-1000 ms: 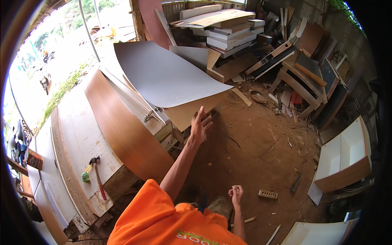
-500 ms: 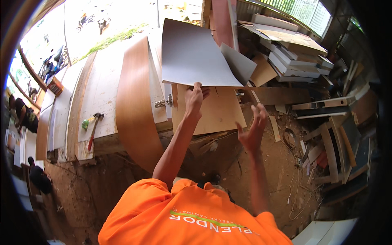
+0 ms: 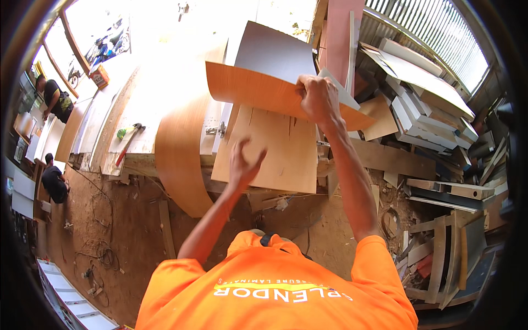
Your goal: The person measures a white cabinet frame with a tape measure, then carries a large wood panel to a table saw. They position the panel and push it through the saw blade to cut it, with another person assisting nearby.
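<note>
1. Wood-grain sheet (image 3: 253, 88), thin and bowed, is raised in front of the person above a plain tan board, its brown side toward them and a grey face showing behind.
2. Brown strip (image 3: 184, 148), long and flexible, lies to the left and bends down over the near edge of the worktable (image 3: 144, 149).
3. Tan board (image 3: 269, 159) lies below the raised sheet, its near edge toward the person.
4. Hammer (image 3: 127, 146) rests left of the strip, its red handle pointing toward the person.
5. Right hand (image 3: 322, 102) is clenched on the sheet's upper edge.
6. Left hand (image 3: 245, 165) has thumb and fingers apart, in front of the tan board; whether it touches cannot be told.
7. Metal fitting (image 3: 222, 128) sits just beside the board's left edge.
</note>
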Action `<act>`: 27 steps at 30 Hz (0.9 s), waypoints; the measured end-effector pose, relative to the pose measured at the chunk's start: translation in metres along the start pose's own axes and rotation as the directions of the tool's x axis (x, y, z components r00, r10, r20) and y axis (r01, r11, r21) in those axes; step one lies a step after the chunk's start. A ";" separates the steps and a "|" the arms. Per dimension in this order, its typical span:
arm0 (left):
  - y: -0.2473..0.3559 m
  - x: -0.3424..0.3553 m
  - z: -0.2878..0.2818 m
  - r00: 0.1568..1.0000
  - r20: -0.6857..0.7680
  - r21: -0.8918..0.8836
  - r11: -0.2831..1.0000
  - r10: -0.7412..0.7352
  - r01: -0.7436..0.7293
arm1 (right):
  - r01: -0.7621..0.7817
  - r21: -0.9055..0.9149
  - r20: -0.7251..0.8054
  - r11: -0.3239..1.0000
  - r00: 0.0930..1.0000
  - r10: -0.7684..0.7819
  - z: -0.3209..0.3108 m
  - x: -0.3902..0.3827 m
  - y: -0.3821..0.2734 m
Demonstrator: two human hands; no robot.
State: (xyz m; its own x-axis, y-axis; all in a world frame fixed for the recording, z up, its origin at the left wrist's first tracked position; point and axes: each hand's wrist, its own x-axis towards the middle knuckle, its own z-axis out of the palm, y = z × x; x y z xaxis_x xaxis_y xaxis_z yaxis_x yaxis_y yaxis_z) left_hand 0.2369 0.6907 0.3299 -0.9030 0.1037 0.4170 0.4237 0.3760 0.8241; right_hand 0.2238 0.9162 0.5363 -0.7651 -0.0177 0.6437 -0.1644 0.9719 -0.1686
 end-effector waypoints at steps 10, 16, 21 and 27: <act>-0.091 -0.098 0.063 0.605 0.562 -0.808 -0.217 -0.564 0.548 | 0.009 -0.084 -0.280 0.996 0.960 -0.032 -0.040 0.109 0.042; -0.094 -0.085 0.071 0.594 0.571 -0.778 -0.143 -0.567 0.612 | 0.005 -0.195 -0.327 0.981 0.942 -0.070 -0.041 0.153 0.069; -0.062 -0.056 0.054 0.690 0.553 -0.794 -0.042 -0.467 0.607 | -0.001 -0.064 -0.416 0.998 0.909 -0.026 -0.071 0.185 0.094; -0.002 -0.013 0.034 0.731 0.533 -0.817 -0.033 -0.426 0.576 | 0.014 -0.028 -0.493 1.000 0.870 -0.026 -0.116 0.211 0.103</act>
State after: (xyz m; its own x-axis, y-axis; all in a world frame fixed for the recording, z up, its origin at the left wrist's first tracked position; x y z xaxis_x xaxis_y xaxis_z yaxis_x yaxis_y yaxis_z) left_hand 0.2460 0.7198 0.3100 -0.8789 0.4062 -0.2502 -0.4756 -0.7049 0.5263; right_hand 0.1180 1.0400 0.7416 -0.3544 0.0750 0.9321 -0.1576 0.9777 -0.1386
